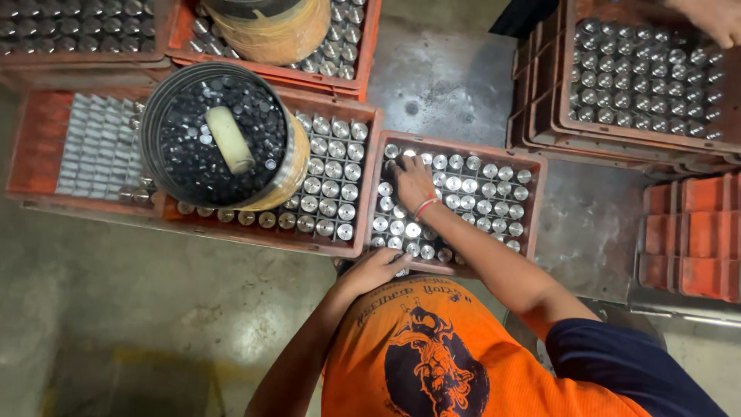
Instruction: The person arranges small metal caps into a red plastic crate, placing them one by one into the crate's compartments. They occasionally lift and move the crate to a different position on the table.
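Below me, my right hand point(411, 184) lies flat, fingers pressed together, on the metal cylinders point(471, 202) in the middle crate point(537, 202). My left hand point(378, 268) grips the near rim – fingers curled. This crate looks nearly full, so little is left, I judge. Beside it, a drum point(220, 135) holds many dark parts.

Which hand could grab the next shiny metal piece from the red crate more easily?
Probably the right. The right hand lies on the metal cylinders inside the red crate, while the left hand sits back at the crate's near rim.
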`<state>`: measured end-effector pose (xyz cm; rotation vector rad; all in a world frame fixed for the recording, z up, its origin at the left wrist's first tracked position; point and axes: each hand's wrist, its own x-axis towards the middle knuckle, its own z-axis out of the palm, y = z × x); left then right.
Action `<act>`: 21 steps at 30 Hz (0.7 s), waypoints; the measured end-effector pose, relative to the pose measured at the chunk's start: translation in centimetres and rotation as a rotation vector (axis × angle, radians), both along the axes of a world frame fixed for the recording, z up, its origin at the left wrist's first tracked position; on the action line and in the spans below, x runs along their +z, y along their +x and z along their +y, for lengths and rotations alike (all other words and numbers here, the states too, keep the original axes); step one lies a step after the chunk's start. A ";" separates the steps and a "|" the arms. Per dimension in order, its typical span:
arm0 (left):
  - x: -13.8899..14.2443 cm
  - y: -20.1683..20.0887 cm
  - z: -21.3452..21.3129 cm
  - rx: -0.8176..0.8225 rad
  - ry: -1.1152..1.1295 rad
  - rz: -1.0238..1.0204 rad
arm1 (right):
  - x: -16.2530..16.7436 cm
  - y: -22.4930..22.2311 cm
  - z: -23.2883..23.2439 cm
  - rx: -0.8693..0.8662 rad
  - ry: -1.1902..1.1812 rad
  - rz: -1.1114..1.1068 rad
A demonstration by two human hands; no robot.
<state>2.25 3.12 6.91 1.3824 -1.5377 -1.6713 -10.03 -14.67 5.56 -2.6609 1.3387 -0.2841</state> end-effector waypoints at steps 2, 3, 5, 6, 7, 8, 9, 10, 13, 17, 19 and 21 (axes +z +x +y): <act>-1.0 0.1 0.2 -0.007 -0.028 -0.014 | 1.2 -0.5 1.1 -0.037 0.108 -0.083; -1.5 0.0 0.3 -0.012 -0.044 -0.023 | 1.7 -1.0 1.9 -0.028 0.163 -0.180; -2.1 -0.2 0.5 0.066 0.049 0.051 | 2.3 -2.3 3.8 -0.046 0.440 -0.386; -2.1 -0.5 0.6 0.103 0.099 0.092 | 2.4 -3.3 5.4 -0.083 0.675 -0.491; -1.8 -0.7 0.7 0.185 0.189 0.179 | 2.3 -4.2 6.7 -0.069 0.700 -0.527; -1.2 -1.0 0.7 0.270 0.274 0.266 | 2.2 -5.2 7.6 -0.050 0.723 -0.562; -0.3 -1.2 0.5 0.357 0.362 0.352 | 2.0 -6.0 8.6 -0.102 0.819 -0.617; 1.0 -1.2 0.4 0.373 0.404 0.417 | 1.8 -6.8 9.6 -0.153 0.920 -0.672; 6.2 0.1 -1.1 0.436 0.343 0.489 | 1.3 -8.1 11.1 -0.254 1.054 -0.836; 13.7 5.5 -7.4 0.685 -0.043 0.259 | 1.8 -9.5 11.7 -0.317 0.912 -0.792; 16.9 9.3 -12.8 0.764 -0.380 0.333 | 2.2 -10.2 11.8 -0.306 0.847 -0.819; 19.7 14.1 -20.2 0.797 -0.531 0.424 | 2.6 -10.8 12.1 -0.374 0.797 -0.809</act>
